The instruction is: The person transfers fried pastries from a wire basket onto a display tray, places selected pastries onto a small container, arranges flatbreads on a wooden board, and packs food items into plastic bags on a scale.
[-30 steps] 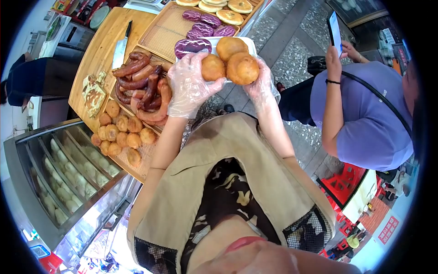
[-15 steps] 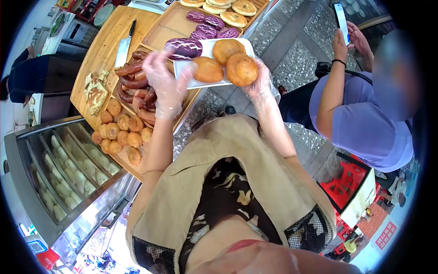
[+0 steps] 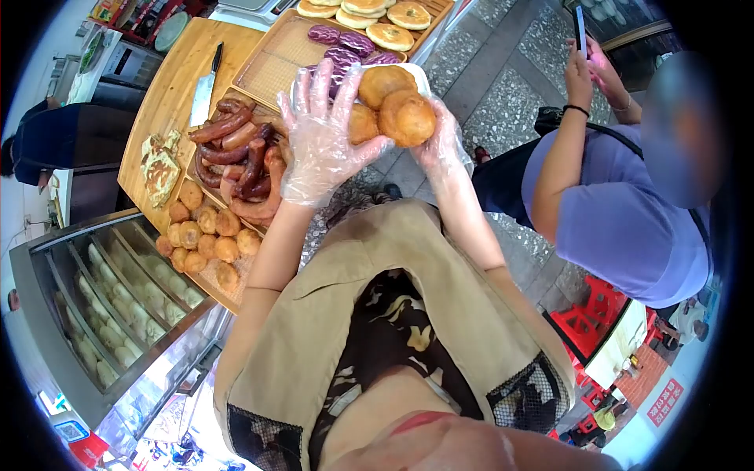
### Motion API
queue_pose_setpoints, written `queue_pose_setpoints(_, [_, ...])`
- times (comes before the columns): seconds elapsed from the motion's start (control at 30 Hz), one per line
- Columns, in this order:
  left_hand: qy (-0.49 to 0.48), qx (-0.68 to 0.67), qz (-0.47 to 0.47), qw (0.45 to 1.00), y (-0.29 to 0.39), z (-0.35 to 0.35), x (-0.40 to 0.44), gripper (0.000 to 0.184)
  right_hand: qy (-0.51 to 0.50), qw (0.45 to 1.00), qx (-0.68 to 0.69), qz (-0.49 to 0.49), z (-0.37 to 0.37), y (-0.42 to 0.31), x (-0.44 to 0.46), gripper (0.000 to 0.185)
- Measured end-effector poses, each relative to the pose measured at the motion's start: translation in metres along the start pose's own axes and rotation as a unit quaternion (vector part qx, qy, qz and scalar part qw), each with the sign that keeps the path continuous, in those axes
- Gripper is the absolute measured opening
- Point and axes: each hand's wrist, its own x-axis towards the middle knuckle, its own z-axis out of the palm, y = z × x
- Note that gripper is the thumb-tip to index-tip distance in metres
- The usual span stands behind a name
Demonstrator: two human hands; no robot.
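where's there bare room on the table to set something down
Bare: pale wooden tabletop between the black-handled steel knife and browned flatbread pieces; tan woven tray left of the marbled purple buns. Crowded: around glossy red-brown sausages and golden fried balls.

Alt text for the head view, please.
A clear-gloved right hand holds a white tray of three golden-brown buns; the left hand, also gloved, is spread open over its other end. Alongside, a wooden table bears sausages and a knife.
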Motion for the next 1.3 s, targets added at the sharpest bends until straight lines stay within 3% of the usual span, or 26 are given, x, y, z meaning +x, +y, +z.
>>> queue_pose_setpoints(0.13, [-0.01,-0.034,-0.047,0.998,0.003,0.016,0.006,0.095,-0.015,1.0,-0.002,0.006,-0.013,-0.015,0.013,0.041])
queue_pose_setpoints(0.23, [0.033,-0.075,0.047,0.996,0.04,0.0,0.047,0.087,-0.021,0.999,-0.024,-0.007,-0.007,-0.031,0.006,0.043])
queue_pose_setpoints(0.3, [0.063,-0.086,0.106,0.989,0.064,-0.007,0.099,0.069,-0.042,0.999,-0.005,-0.009,-0.017,-0.032,0.02,0.045])
queue_pose_setpoints(0.37, [0.107,-0.066,0.133,0.983,0.076,0.003,0.161,0.062,-0.015,1.0,0.017,-0.02,-0.028,-0.032,0.035,0.042])
queue_pose_setpoints(0.43, [0.067,-0.047,0.13,0.988,0.082,0.02,0.225,0.06,-0.027,0.999,0.036,-0.014,-0.038,-0.038,0.044,0.039])
queue_pose_setpoints(0.53, [0.086,-0.057,0.161,0.982,0.087,0.045,0.277,0.061,-0.013,0.999,0.049,0.001,-0.035,-0.049,0.045,0.038])
queue_pose_setpoints(0.7, [-0.034,-0.124,0.245,0.961,0.083,0.031,0.184,0.069,0.032,0.999,0.014,-0.038,-0.05,-0.064,0.053,0.039])
queue_pose_setpoints(0.83, [-0.107,-0.102,0.203,0.968,0.067,0.069,0.114,0.076,-0.091,0.995,0.04,-0.032,-0.037,-0.066,0.045,0.051])
queue_pose_setpoints(0.9, [-0.096,-0.107,0.186,0.972,0.06,0.081,0.106,0.07,-0.031,0.999,0.024,-0.029,-0.034,-0.059,0.049,0.051])
queue_pose_setpoints(1.1, [-0.086,-0.07,0.19,0.975,0.037,0.077,0.099,0.065,-0.036,0.996,0.043,-0.069,-0.018,-0.031,0.065,0.048])
queue_pose_setpoints(1.13, [-0.059,-0.111,0.187,0.974,0.034,0.07,0.099,0.064,-0.068,0.993,0.068,-0.07,-0.032,-0.022,0.08,0.048])
queue_pose_setpoints(1.3, [0.042,-0.28,0.153,0.947,-0.001,0.04,0.104,0.066,-0.031,0.996,0.056,-0.069,-0.005,-0.035,0.081,0.047])
